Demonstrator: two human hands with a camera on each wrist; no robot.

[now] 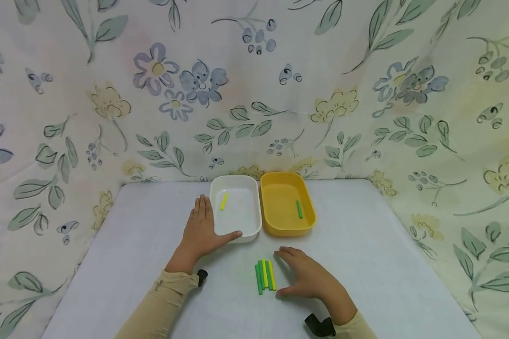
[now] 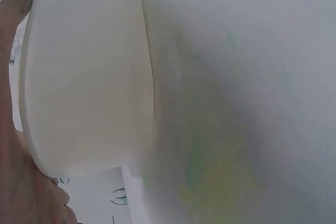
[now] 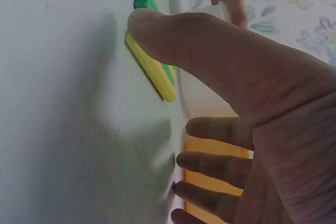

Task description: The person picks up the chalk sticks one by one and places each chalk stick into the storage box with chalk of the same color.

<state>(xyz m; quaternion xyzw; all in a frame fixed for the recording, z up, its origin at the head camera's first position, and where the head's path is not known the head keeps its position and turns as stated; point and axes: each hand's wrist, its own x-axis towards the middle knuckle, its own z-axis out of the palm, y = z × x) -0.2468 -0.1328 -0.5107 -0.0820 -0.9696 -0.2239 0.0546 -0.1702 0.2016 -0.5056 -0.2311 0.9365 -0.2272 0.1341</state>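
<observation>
Right hand (image 1: 309, 278): Thumb and fingers stand apart in a loose curve, gripping nothing, at the right of a row of sticks (image 1: 265, 275); the thumb's tip is just beside the nearest one, and whether it touches cannot be told.
Left hand (image 1: 203, 235): Fingers straight and side by side, thumb stretched wide, the hand lies against the left side and near rim of the white tub (image 1: 242, 212) without closing on it.
Row: Five sticks lie side by side on the table (image 1: 365, 240), in front of the tubs; from left to right, green, green, yellow, green, yellow, the leftmost reaching a little nearer the person.
White tub: One yellow stick (image 1: 224, 201) lies slanted inside, toward the left.
Orange tub (image 1: 282, 207): Just right of the white one, it holds one green stick (image 1: 299, 209) near its right wall.
Wrists: Tan sleeves (image 1: 159, 303) cover the forearms, and a black device (image 1: 320, 325) shows at each wrist.
Backdrop: Behind the white-covered table hangs a cloth (image 1: 254, 75) printed with flowers, leaves and berries.
</observation>
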